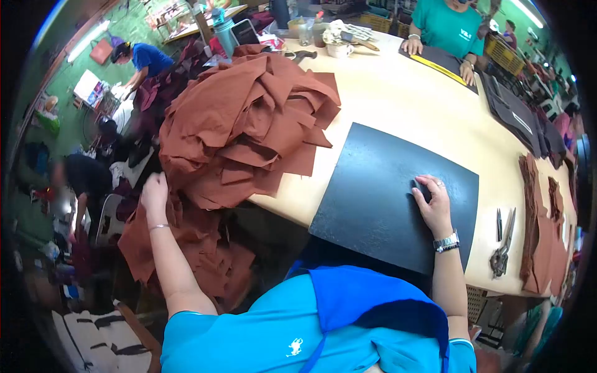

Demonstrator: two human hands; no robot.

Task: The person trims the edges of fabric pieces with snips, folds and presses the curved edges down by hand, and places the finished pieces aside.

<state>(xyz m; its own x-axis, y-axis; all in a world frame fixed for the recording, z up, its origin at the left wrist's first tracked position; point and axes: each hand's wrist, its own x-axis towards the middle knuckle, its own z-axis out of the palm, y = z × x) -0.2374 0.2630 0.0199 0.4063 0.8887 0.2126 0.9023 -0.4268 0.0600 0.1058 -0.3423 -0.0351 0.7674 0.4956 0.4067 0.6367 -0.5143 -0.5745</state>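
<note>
A large heap of reddish-brown fabric pieces (249,118) lies on the table's left side and hangs over its edge. My left hand (155,194) is closed at the heap's left edge, apparently gripping the cloth; its fingertips are partly hidden. In front of me a black cutting mat (379,193) lies flat, its near edge reaching past the table. Over the mat's right part is my right hand (433,204), fingers curled and thumb bent toward the index finger. A small dark thing (415,186) shows between them, too small to name.
Right of the mat lie scissors (502,248) and a black pen-like tool (499,225). Brown fabric stacks (538,230) line the right edge. Across the table (367,87), a co-worker (449,28) holds a yellow ruler (438,68) on dark material. A hammer (303,56) and cups stand at the back.
</note>
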